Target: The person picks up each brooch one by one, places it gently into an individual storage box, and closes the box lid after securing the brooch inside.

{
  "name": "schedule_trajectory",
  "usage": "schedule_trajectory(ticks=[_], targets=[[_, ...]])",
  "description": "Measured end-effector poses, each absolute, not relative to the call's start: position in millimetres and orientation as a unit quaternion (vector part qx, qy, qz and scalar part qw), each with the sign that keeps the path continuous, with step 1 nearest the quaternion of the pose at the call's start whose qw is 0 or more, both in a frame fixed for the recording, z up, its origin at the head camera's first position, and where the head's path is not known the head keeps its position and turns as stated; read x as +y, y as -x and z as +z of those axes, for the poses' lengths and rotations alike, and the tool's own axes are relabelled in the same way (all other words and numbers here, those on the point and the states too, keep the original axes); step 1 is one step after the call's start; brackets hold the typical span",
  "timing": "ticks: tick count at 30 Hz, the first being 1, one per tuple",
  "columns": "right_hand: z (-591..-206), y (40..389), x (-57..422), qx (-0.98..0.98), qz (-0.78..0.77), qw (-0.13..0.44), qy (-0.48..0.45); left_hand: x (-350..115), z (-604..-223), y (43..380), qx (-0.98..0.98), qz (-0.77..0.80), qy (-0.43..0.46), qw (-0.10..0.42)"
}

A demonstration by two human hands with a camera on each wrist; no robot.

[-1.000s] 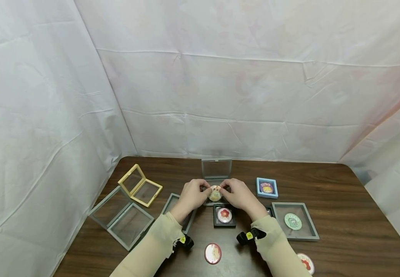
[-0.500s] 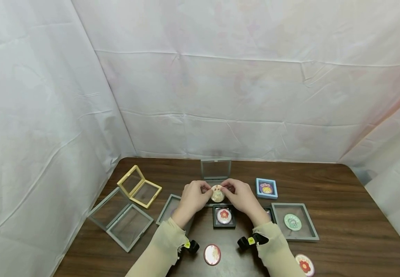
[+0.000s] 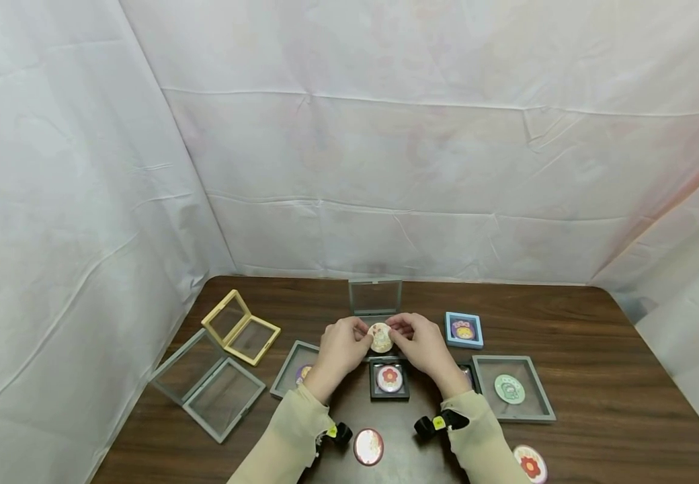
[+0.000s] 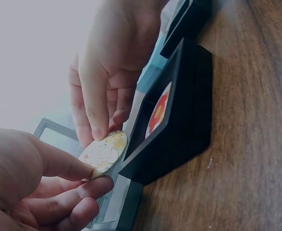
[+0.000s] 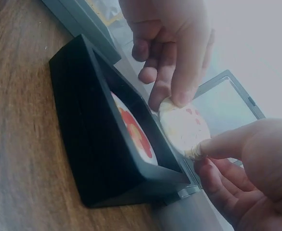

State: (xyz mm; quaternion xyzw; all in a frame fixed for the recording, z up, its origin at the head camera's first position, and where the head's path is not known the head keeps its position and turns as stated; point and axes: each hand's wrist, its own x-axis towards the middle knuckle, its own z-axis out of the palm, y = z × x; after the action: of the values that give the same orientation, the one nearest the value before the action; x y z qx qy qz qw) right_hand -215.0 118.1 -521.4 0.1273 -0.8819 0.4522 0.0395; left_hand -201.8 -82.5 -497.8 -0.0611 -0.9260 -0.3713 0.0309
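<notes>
Between both hands is a round, cream-coloured badge [image 3: 380, 338] with a small printed picture. My left hand [image 3: 341, 348] pinches its left edge between thumb and fingers. The right hand [image 3: 423, 344] pinches the opposite edge in the same way. Under and behind the badge stands a grey display case [image 3: 376, 298], its clear lid raised; the hands hide part of its base. Just in front of the hands lies a black case [image 5: 73, 125] holding a red-flower badge [image 4: 159, 113].
Left are an open yellow case [image 3: 255, 338], an open grey case [image 3: 224, 396] and a grey case [image 3: 292, 370] with a purple badge. Right are a blue case [image 3: 464, 330] and a grey case [image 3: 531, 383] with a green badge. Loose badges [image 3: 368, 447] lie in front.
The cream badge has shifted slightly right and stays pinched in both hands. My left forearm has moved right, uncovering more of the grey case with the purple badge.
</notes>
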Motion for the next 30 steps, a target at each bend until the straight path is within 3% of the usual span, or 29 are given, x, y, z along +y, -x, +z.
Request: schedule_trajectory(ticks=[6,15,21,24,30], targets=[[-522.1,214.6,118.2,-0.879,0.457,0.043,-0.131,-80.9,-500.3,201.6,-0.932,-0.352,0.082,0.030],[-525.4,216.3,119.1,-0.884,0.441,0.049,-0.146,-83.5,-511.7,204.8,-0.938,-0.314,0.102,0.103],[-528.2,218.0,121.0,-0.897,0.417,0.042,-0.142,-89.4,-564.3,229.8,-0.940,-0.296,0.097,0.141],[-529.2,218.1,121.0,-0.898,0.417,0.031,-0.136,-90.2,-584.8,240.5,-0.948,-0.274,0.091,0.137],[-530.4,218.7,120.2,-0.902,0.409,0.031,-0.136,-89.2,-589.7,243.6,-0.955,-0.253,0.098,0.118]])
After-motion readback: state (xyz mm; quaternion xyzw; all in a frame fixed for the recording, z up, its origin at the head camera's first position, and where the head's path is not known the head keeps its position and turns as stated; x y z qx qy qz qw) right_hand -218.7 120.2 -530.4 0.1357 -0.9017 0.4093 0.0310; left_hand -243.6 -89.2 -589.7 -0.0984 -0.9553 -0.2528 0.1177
